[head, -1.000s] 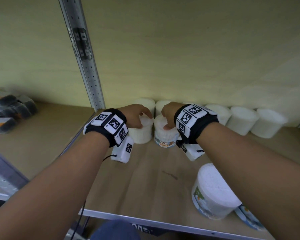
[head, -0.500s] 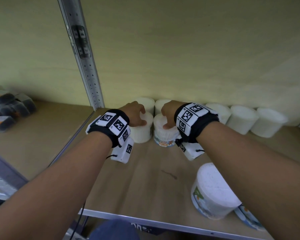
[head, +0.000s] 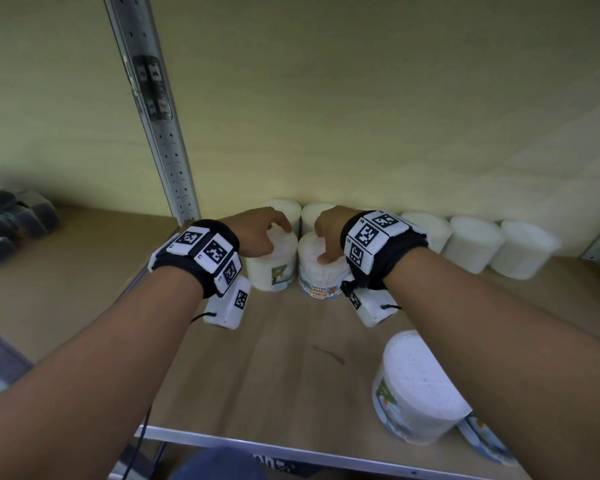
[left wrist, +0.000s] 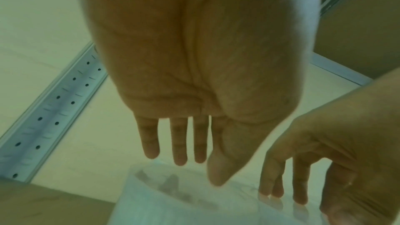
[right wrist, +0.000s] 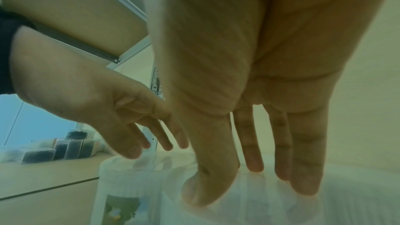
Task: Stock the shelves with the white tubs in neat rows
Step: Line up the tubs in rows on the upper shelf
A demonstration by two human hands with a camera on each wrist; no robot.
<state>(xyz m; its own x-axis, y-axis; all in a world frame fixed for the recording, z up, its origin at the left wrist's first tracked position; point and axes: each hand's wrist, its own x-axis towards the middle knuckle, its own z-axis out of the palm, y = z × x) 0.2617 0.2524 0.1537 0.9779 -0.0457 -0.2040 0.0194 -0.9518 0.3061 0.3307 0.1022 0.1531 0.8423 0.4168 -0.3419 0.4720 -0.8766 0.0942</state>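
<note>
Wooden shelf (head: pixel 281 368) boards fill the lower half of the head view, with a pale back wall above. At the far left sit some dark packs (head: pixel 11 220). A metal post (head: pixel 153 109) with holes runs up the upper left. Just right of it, near the middle, the left hand (head: pixel 260 232) rests on top of a white tub (head: pixel 274 268). Its fingers look almost straight and a bit spread in the left wrist view, tips touching or just over the lid, not wrapped around it. Right beside that tub stands a second tub (head: pixel 317 271) with a cotton buds label. The right hand (head: pixel 329 233) is on it, fingers long and loose, thumb and tips pressing the top. Behind both stands a back row (head: pixel 471 242) of white tubs along the wall, running to the right. At the lower right, one more tub (head: pixel 416 389) waits near the shelf edge. These tubs look light and stiff, with smooth plastic sides that may slip. A good hold is probably around the sides, or a soft push from the top to slide them straight.
</note>
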